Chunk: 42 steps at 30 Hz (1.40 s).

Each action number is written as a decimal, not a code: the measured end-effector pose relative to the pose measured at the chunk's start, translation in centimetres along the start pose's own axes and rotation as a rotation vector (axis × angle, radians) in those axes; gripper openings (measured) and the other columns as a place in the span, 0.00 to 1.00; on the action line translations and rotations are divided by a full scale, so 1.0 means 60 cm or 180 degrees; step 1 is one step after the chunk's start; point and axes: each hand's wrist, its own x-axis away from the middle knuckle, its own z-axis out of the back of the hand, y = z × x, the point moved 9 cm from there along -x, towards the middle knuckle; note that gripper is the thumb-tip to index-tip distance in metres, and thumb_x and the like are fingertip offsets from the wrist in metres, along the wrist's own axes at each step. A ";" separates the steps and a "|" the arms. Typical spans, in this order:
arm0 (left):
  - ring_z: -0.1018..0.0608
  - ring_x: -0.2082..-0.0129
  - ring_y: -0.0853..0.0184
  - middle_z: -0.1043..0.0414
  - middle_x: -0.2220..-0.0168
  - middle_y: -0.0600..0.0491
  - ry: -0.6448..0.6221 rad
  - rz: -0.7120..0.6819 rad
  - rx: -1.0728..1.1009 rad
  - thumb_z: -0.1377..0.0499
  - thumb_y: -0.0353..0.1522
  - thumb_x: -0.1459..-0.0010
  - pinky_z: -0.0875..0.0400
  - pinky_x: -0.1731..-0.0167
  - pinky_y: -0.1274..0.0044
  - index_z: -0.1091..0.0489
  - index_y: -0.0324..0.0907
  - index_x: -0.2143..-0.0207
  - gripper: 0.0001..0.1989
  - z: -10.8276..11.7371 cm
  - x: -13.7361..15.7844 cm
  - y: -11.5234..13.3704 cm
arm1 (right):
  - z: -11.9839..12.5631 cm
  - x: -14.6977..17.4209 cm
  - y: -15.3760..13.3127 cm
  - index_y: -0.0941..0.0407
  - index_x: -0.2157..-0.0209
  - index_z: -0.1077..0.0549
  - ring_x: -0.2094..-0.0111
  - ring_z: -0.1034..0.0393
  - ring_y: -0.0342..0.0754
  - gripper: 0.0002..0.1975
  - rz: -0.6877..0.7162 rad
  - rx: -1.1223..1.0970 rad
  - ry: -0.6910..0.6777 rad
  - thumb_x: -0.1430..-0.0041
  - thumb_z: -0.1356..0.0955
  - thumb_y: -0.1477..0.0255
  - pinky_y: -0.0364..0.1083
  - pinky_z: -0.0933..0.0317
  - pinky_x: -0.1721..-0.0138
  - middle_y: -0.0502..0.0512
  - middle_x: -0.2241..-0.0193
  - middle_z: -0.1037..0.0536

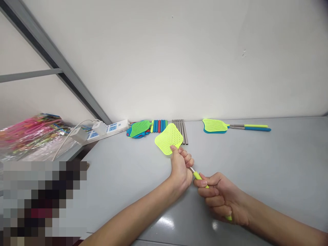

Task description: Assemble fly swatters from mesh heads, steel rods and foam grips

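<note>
Both of my hands grip one yellow-green fly swatter, held tilted above the grey table. My left hand is closed around its neck, the thumb against the lower edge of the perforated head. My right hand is wrapped around the yellow-green handle grip, whose end pokes out below the fingers. A short length of metal rod shows between the two hands. Behind the head lie several metal rods, partly covered by it. To their left are several coloured handle grips in a row and a pile of swatter heads.
Two whole fly swatters, yellow-green and blue, lie at the back right by the white wall. A white power strip with plugs and a cable sits at the back left. Plastic-wrapped colourful goods are beyond it.
</note>
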 end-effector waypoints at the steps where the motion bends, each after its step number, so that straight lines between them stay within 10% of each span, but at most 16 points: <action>1: 0.55 0.89 0.80 0.60 0.84 0.63 0.0017 0.0078 0.0027 0.59 0.44 0.41 0.59 0.91 0.85 0.49 0.40 0.79 0.19 0.004 -0.001 -0.006 | 0.003 0.001 0.001 0.58 0.77 0.42 0.91 0.60 0.33 0.07 0.0036 -0.0046 0.0041 0.46 0.41 0.73 0.35 0.67 0.93 0.41 0.87 0.50; 12: 0.48 0.87 0.79 0.54 0.84 0.61 -0.0777 0.0267 0.0524 0.53 0.42 0.43 0.48 0.87 0.86 0.44 0.39 0.77 0.17 -0.028 0.016 0.015 | -0.015 0.012 -0.017 0.59 0.70 0.37 0.90 0.59 0.33 0.08 0.0042 0.0258 -0.0312 0.42 0.41 0.69 0.34 0.65 0.92 0.42 0.86 0.45; 20: 0.52 0.90 0.78 0.60 0.90 0.61 -0.1981 0.1715 0.0016 0.50 0.38 0.44 0.57 0.91 0.86 0.50 0.39 0.87 0.22 -0.076 0.084 -0.026 | -0.031 0.038 0.085 0.58 0.87 0.43 0.94 0.59 0.34 0.24 -0.1414 0.0636 -0.1062 0.43 0.43 0.60 0.32 0.60 0.95 0.44 0.93 0.48; 25: 0.58 0.90 0.78 0.65 0.90 0.62 -0.1630 0.1490 0.0090 0.52 0.38 0.43 0.61 0.91 0.84 0.56 0.40 0.87 0.22 -0.059 0.086 -0.027 | -0.014 0.037 0.086 0.57 0.88 0.47 0.93 0.64 0.34 0.22 -0.1621 0.1406 -0.0515 0.43 0.41 0.64 0.32 0.63 0.95 0.42 0.93 0.50; 42: 0.57 0.91 0.79 0.62 0.89 0.63 -0.0212 0.0460 -0.0390 0.55 0.35 0.42 0.63 0.91 0.85 0.53 0.41 0.84 0.18 -0.007 0.061 -0.003 | 0.043 0.019 -0.011 0.54 0.85 0.48 0.94 0.52 0.37 0.21 0.0027 0.3974 0.2067 0.47 0.40 0.56 0.37 0.59 0.96 0.43 0.95 0.46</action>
